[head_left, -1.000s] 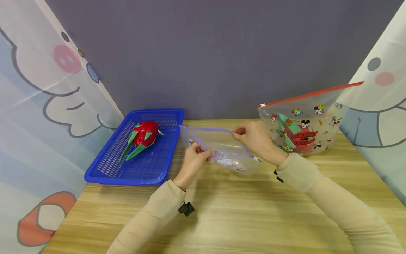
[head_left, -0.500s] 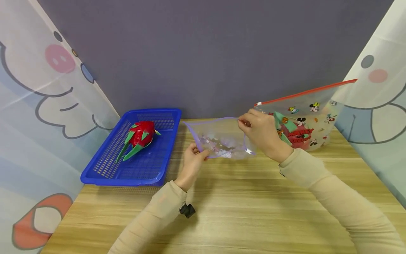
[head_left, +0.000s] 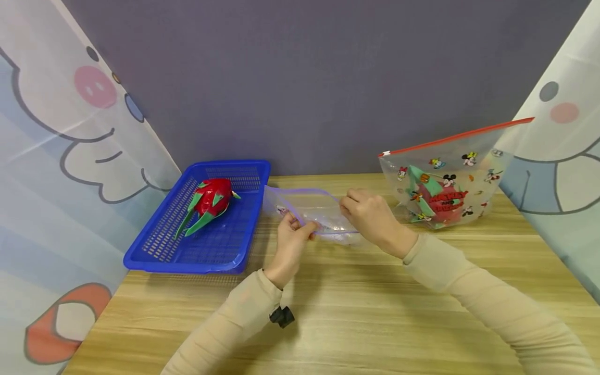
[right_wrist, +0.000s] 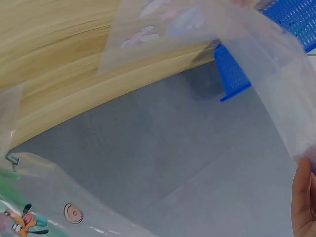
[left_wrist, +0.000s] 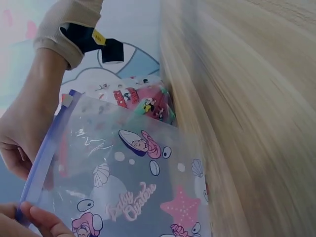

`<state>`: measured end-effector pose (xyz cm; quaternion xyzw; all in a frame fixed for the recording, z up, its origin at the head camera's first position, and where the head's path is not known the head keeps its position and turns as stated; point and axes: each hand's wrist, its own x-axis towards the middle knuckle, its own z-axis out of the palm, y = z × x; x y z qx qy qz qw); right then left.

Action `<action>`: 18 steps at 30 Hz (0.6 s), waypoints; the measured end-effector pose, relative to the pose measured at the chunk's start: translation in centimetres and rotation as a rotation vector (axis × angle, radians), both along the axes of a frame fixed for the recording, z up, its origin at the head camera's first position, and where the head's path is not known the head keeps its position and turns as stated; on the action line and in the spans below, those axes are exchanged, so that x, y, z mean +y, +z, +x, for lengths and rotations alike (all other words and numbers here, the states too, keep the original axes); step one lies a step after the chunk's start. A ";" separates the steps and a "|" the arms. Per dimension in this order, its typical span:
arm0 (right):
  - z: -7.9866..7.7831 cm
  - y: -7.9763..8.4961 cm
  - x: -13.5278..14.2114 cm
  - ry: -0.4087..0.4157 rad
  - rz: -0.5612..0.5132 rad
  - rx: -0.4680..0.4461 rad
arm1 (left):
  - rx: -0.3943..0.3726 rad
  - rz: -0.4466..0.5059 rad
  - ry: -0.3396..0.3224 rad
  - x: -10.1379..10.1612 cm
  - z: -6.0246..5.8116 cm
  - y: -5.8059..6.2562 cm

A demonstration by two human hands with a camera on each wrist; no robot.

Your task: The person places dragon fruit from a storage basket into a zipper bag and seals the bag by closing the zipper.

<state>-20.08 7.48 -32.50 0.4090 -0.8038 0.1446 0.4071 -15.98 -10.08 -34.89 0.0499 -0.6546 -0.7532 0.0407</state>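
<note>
Both hands are on a clear zipper bag [head_left: 307, 200] with purple edging, above the table between the basket and the standing bag. My left hand [head_left: 291, 242] pinches its near edge between thumb and fingers. My right hand [head_left: 370, 216] has its fingers curled at the bag's other edge, farther right, and covers that corner in the head view. The mouth gapes between the two edges. Pink shell and starfish prints show on the bag's side [left_wrist: 128, 173] in the left wrist view. A pale slider [left_wrist: 67, 100] sits at one end of the purple strip.
At left, a blue plastic basket [head_left: 187, 269] holds a red dragon fruit [head_left: 213, 200] with green leaf tips. A clear bag [head_left: 478, 172] with a red zipper and cartoon prints stands at right, a pink-and-green item [head_left: 442, 205] inside. A grey wall [head_left: 328, 88] rises behind the wooden table [head_left: 356, 312].
My right hand rises with its edge of the zipper bag, then comes down and slightly left. The bag's face tips up and back down. My left hand keeps its pinch.
</note>
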 end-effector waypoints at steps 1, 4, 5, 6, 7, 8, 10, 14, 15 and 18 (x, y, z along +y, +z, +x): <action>0.0 0.1 0.1 -0.008 -0.002 0.004 | 0.004 0.009 -0.002 0.0 0.0 0.1; -0.3 0.7 0.3 -0.021 -0.044 0.017 | 0.020 0.010 -0.002 -0.1 -0.2 0.2; -0.4 1.0 0.3 -0.027 -0.068 0.023 | 0.024 0.002 -0.003 -0.1 -0.4 0.2; -0.4 1.3 0.3 -0.027 -0.095 0.027 | 0.032 -0.007 -0.001 -0.2 -0.6 0.3; -0.5 1.6 0.4 -0.025 -0.123 0.030 | 0.041 -0.014 0.003 -0.2 -0.9 0.4; -0.5 1.9 0.4 -0.021 -0.151 0.033 | 0.051 -0.026 0.010 -0.2 -1.3 0.5; -0.6 2.4 0.3 -0.007 -0.199 0.039 | 0.067 -0.026 0.033 0.0 -2.1 0.8; -0.6 2.8 0.2 0.026 -0.238 0.042 | 0.090 -0.037 0.069 0.5 -3.7 1.9; -0.7 2.8 0.2 0.027 -0.240 0.041 | 0.088 -0.041 0.069 0.6 -4.0 2.2; -0.8 2.7 0.4 0.001 -0.229 0.034 | 0.083 -0.094 0.066 0.5 -4.5 3.0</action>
